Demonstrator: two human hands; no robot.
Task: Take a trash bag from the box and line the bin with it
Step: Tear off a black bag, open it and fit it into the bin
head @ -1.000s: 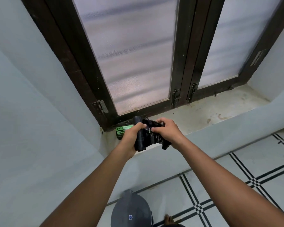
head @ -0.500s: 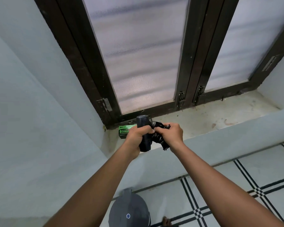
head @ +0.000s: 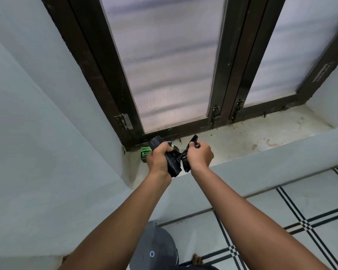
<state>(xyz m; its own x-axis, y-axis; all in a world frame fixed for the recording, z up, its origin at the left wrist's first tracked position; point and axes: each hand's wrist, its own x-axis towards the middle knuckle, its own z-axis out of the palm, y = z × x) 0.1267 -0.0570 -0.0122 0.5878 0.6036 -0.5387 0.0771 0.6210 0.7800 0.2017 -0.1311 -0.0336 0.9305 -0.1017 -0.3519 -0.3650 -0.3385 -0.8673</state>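
My left hand [head: 158,158] grips a roll of black trash bags [head: 173,166] over the window sill. My right hand [head: 200,158] holds the loose end of a black trash bag [head: 193,139], a short strip stretched between the two hands. A green and black bag box [head: 145,153] lies on the sill just behind my left hand, partly hidden by it. The grey bin [head: 160,248] with its lid down stands on the floor below, between my forearms.
The stained window sill [head: 252,137] runs to the right under a dark-framed window [head: 222,94] with frosted panes. A pale wall [head: 37,133] closes the left side. The tiled floor [head: 300,211] has black line patterns. Toes [head: 197,259] show beside the bin.
My hands have moved apart, the right pulling the bag's end away from the roll. The view has tilted slightly, the hands sitting a little further from the box.
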